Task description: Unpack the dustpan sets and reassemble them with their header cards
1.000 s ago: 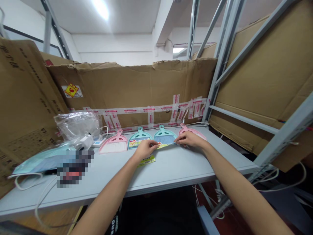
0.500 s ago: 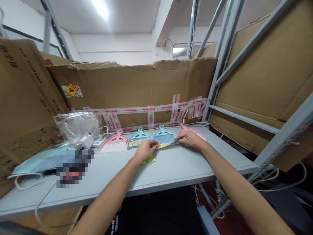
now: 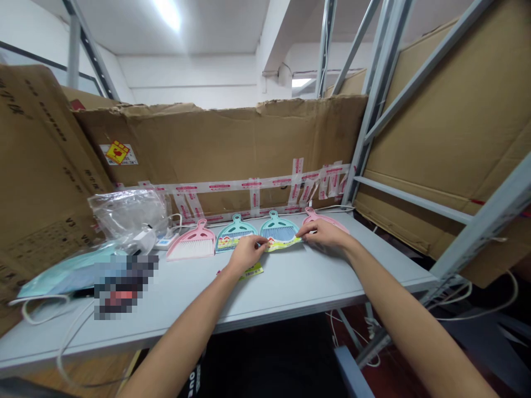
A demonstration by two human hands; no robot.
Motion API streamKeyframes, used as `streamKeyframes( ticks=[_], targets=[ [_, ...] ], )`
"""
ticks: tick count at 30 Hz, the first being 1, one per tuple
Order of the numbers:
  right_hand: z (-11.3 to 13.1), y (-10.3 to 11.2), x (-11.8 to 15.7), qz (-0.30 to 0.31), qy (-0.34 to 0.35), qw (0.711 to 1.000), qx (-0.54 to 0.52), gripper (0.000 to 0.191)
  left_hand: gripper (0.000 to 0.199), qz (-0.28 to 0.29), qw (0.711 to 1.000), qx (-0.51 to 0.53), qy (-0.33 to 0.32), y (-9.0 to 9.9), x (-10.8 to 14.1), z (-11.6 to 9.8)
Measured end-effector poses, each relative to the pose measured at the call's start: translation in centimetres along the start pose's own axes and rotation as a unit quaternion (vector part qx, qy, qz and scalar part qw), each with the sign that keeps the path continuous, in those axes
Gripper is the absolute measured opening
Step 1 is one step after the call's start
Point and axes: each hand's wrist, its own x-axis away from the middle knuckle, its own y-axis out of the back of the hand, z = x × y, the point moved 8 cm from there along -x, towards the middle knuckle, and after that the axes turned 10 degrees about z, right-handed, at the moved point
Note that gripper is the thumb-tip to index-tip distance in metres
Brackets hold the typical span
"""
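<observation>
A printed yellow-green label card (image 3: 283, 242) stretches between both hands at the front edge of a teal dustpan-and-brush set (image 3: 279, 225). My left hand (image 3: 248, 252) pinches the card's left end, and my right hand (image 3: 323, 232) pinches its right end. To the left lies a second teal dustpan set (image 3: 235, 228) with a similar label across it. Further left is a pink dustpan set (image 3: 193, 242) with white bristles. Another pink dustpan (image 3: 310, 214) sits partly hidden behind my right hand. Under my left wrist, a green card (image 3: 254, 270) lies on the table.
Cardboard boxes (image 3: 224, 149) wall the back of the grey table (image 3: 290, 282). At left are a clear plastic bag (image 3: 128, 213), a teal packet (image 3: 70, 271), white cables (image 3: 62, 348) and a blurred patch. A metal rack post (image 3: 360, 149) rises at right.
The label card has turned so that more of its printed face shows, hanging lower at the dustpan's front. Both hands keep their pinch almost in place.
</observation>
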Motion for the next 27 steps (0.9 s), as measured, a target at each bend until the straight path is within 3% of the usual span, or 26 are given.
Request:
streamKeyframes(
  ticks=[5,13,27],
  targets=[
    [0.2,0.3,0.0,-0.005,0.021,1.000,0.018,0.034,0.026,0.002,1.000,0.002,0.002,0.1,0.1,-0.1],
    [0.2,-0.3,-0.1,0.047,0.034,0.995,0.078,0.037,0.027,0.021,1.000,-0.018,0.010,-0.2,0.1,-0.3],
    [-0.4,-0.8,-0.1,0.028,0.002,0.999,0.016,0.039,0.025,-0.005,0.999,-0.036,0.025,-0.1,-0.5,0.0]
  ],
)
